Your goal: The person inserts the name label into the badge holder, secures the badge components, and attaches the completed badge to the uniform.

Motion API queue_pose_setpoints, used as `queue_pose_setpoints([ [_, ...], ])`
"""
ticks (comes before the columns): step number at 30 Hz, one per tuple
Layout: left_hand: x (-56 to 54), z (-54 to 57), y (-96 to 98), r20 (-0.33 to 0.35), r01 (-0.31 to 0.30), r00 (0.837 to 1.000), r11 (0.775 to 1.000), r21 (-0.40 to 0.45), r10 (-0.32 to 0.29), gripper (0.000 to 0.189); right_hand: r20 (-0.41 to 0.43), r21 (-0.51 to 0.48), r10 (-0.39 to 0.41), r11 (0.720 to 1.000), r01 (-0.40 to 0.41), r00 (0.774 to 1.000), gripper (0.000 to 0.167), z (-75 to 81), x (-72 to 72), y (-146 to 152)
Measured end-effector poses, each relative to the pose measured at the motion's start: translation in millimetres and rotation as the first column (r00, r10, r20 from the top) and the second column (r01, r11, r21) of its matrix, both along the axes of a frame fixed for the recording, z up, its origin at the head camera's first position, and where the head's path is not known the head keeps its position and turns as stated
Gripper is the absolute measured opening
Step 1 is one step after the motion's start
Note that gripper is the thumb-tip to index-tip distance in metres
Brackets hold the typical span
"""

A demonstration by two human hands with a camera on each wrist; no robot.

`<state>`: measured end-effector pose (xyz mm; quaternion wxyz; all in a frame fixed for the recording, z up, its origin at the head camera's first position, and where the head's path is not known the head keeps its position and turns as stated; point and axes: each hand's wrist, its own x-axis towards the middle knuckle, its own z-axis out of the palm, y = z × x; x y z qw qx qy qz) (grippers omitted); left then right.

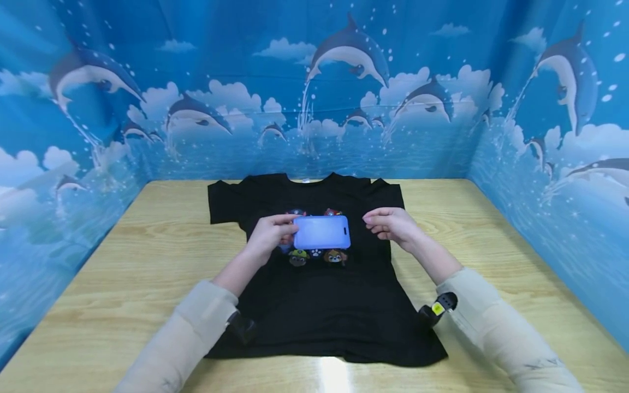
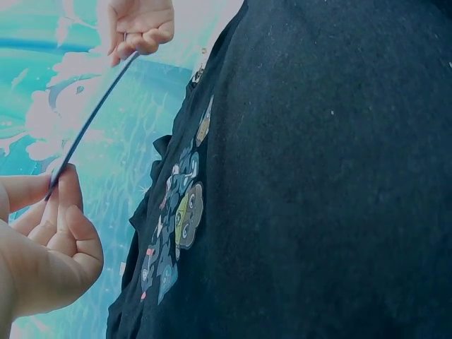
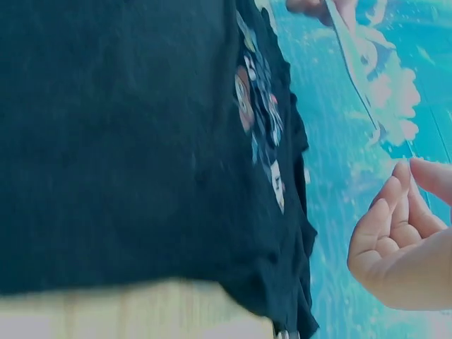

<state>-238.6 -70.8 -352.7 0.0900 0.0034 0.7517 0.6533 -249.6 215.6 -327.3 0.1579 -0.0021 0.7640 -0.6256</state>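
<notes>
My left hand (image 1: 267, 234) pinches the left edge of a flat, light-blue card holder (image 1: 321, 232) between thumb and fingers. The holder has a small dark slot near its right end and appears edge-on in the left wrist view. It is held up over a black T-shirt (image 1: 314, 311) that lies spread out, neck away from me, with cartoon animal heads printed on its chest. Just right of the holder, my right hand (image 1: 393, 225) has its fingers curled and its thumb and index fingertips together. A gap separates those fingertips from the holder in the right wrist view (image 3: 402, 247).
The T-shirt lies on a light wood table (image 1: 147, 273). A blue curtain (image 1: 236, 147) printed with dolphins encloses the back and both sides. A dark band with a yellow-marked device (image 1: 438, 308) is strapped at my right wrist.
</notes>
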Motion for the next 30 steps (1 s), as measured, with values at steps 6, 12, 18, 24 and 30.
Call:
queue_pose_setpoints([
  [6,0.6,-1.2,-4.6,0.002,0.024,1.000,0.999,0.030,-0.024,0.039,-0.004,0.005,-0.032,0.999,0.032,0.999,0.025,2.8,-4.3,23],
  [12,1.1,0.0,-7.3,0.033,0.026,0.999,0.999,0.034,-0.027,0.039,-0.030,0.075,-0.042,0.996,0.045,0.999,0.029,-0.2,-10.4,47],
  [18,2.2,1.0,-9.9,0.067,0.017,0.998,0.999,0.044,-0.020,0.040,-0.091,0.287,-0.040,0.956,0.065,0.995,0.038,-8.2,-18.6,64],
  [24,3.5,0.2,-10.2,0.059,0.023,0.998,0.999,0.043,-0.026,0.041,-0.082,0.360,-0.040,0.931,0.067,0.996,0.040,-13.8,-25.5,74],
  [30,2.3,-1.5,-10.8,0.050,0.006,0.999,0.998,0.059,-0.009,0.040,-0.063,0.408,-0.034,0.911,0.057,0.997,0.041,-18.4,-35.2,79],
])
